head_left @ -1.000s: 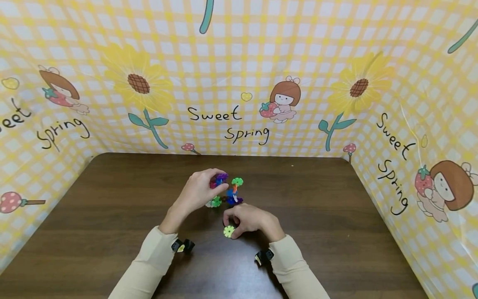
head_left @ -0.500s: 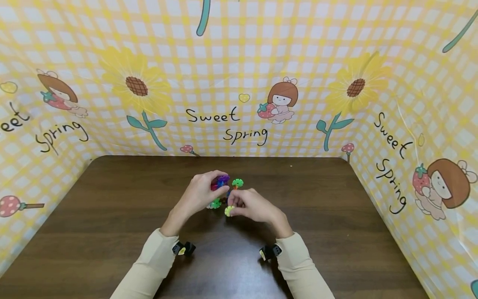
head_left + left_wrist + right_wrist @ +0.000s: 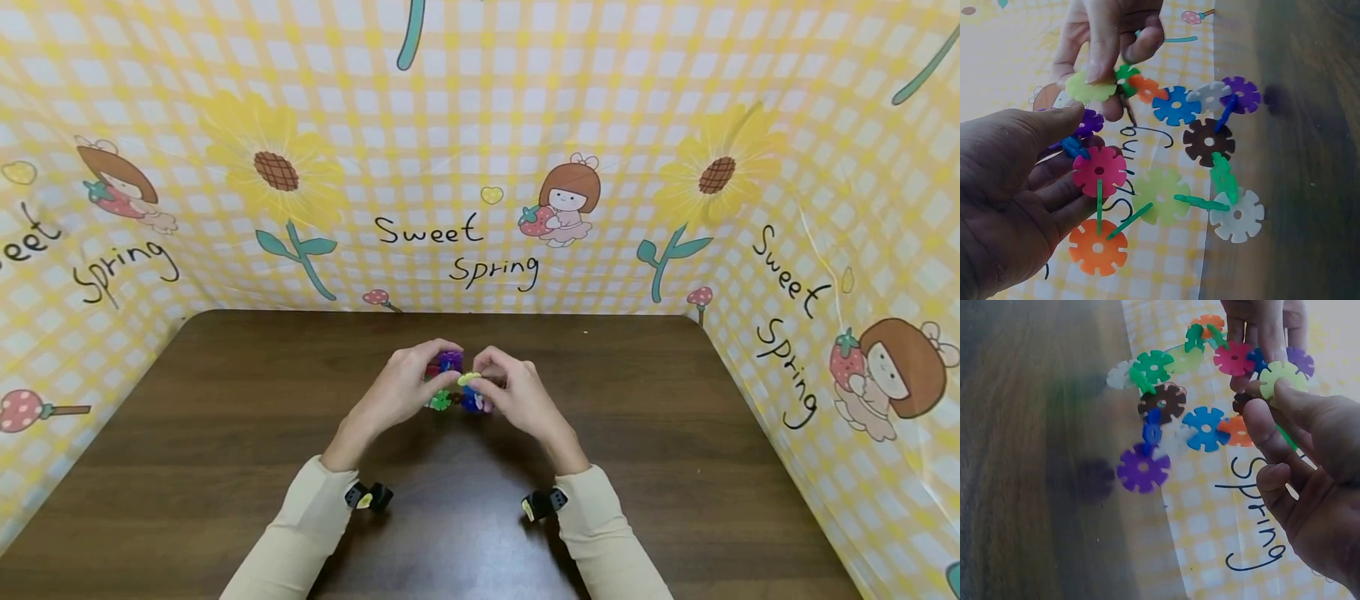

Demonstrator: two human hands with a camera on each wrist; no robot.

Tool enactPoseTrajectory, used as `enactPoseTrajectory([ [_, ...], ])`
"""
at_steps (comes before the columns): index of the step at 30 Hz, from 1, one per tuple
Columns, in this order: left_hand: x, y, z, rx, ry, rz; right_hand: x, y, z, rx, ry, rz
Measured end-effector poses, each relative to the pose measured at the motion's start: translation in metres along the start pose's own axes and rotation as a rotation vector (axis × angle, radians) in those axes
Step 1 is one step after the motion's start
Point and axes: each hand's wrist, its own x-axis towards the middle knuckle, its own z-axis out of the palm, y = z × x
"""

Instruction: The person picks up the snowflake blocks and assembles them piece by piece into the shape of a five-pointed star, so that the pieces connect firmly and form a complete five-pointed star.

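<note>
My left hand point(image 3: 405, 379) pinches the purple end of a chain of notched plastic discs by a purple disc point(image 3: 1091, 120). A pink disc point(image 3: 1099, 181), an orange disc point(image 3: 1097, 249) and a brown disc point(image 3: 1200, 145) belong to the same linked chain, which curves round in a loop. Between thumb and fingers my right hand point(image 3: 521, 396) holds a yellow-green disc point(image 3: 1283, 380), close beside the purple disc. The chain's other stretch, with a blue disc point(image 3: 1205, 428) and an orange disc point(image 3: 1235, 429), runs up to my right fingers. Whether the yellow-green disc is joined to anything, I cannot tell.
A dark wooden table point(image 3: 637, 467) lies under both hands. A yellow checked cloth point(image 3: 465, 125) with printed flowers and figures stands round its back and sides. Each wrist wears a small black camera point(image 3: 367, 497).
My right hand has lifted the yellow-green disc from nearer the front of the table up to the chain, beside my left hand. The left hand has stayed nearly in place.
</note>
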Motion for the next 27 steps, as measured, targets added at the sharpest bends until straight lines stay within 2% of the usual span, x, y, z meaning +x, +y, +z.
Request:
enactPoseTrajectory([
  [8, -0.0005, 0.0018, -0.0036, -0.057, -0.035, -0.006, -0.0012, 0.0027, -0.0067, -0.027, 0.021, 0.063],
  [14, -0.0010, 0.0024, -0.0029, -0.087, -0.033, 0.003, -0.0013, 0.0020, -0.0095, -0.100, 0.002, 0.099],
  [23, -0.0004, 0.0015, -0.0022, -0.144, -0.002, 0.047, -0.0013, 0.0013, -0.0090, -0.192, 0.047, 0.056],
  [27, -0.0004, 0.0016, -0.0019, -0.166, -0.002, 0.052, -0.0008, 0.0018, -0.0085, -0.141, 0.062, 0.045],
])
